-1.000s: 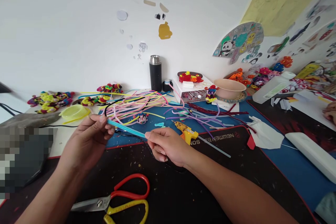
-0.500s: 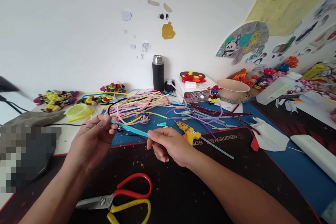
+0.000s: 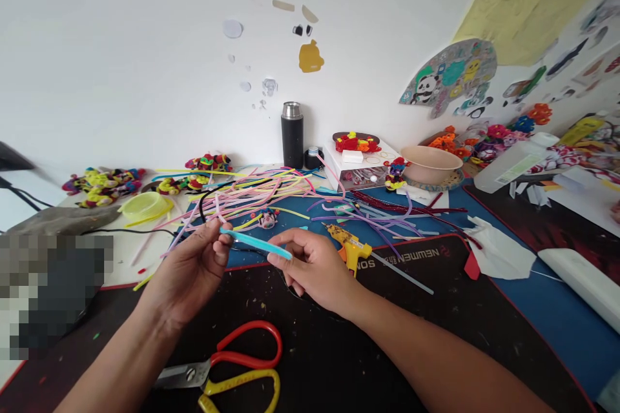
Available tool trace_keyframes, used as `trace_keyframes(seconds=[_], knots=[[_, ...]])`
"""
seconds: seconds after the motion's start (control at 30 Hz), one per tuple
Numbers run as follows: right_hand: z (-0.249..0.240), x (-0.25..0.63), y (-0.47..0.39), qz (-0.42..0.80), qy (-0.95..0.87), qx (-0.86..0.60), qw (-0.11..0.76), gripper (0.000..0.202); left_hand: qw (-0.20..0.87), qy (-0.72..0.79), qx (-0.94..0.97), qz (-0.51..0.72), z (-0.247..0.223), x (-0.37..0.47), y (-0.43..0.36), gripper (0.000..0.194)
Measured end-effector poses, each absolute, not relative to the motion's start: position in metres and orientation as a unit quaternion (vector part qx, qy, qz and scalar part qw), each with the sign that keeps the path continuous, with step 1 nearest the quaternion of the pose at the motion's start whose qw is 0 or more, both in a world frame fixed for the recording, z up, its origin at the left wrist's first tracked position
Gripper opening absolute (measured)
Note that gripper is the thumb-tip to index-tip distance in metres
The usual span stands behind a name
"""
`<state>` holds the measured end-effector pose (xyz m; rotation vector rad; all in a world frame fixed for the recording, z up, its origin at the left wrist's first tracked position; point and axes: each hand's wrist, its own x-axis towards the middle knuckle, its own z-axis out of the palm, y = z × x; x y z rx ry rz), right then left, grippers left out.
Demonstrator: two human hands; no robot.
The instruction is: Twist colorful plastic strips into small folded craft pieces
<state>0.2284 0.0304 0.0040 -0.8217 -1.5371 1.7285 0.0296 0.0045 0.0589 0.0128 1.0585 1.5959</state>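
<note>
A light-blue pipe cleaner (image 3: 254, 242), seemingly folded into a few parallel strands, stretches between my two hands above the dark mat. My left hand (image 3: 198, 264) pinches its left end between thumb and fingers. At the other end, my right hand (image 3: 317, 268) has thumb and fingertips closed on it, and the tip shows over the thumb. Below the hands lie scissors (image 3: 227, 368) with one red and one yellow handle. A yellow glue gun (image 3: 356, 248) rests just beyond my right hand, with a translucent glue stick (image 3: 404, 274) behind it.
Pink and yellow pipe cleaners (image 3: 261, 190) are heaped behind my hands, purple ones (image 3: 378, 222) to the right. A black thermos (image 3: 292, 142) stands against the wall. Farther right are a pink bowl (image 3: 431, 164) and a plastic bottle (image 3: 513, 164). Small colourful figures (image 3: 104, 186) sit at left.
My left hand has shifted right and slightly down, closer to my right hand. The span of blue pipe cleaner between them is shorter, and its right tip now shows over my right thumb.
</note>
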Motion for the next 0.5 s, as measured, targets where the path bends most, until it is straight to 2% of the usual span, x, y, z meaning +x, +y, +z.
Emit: trace_keyframes(seconds=[0.5], knots=[[0.004,0.228,0.024,0.564,-0.659,-0.300,0.397,0.027,0.604,0.503,0.031,0.618,0.040,0.030,0.003,0.044]])
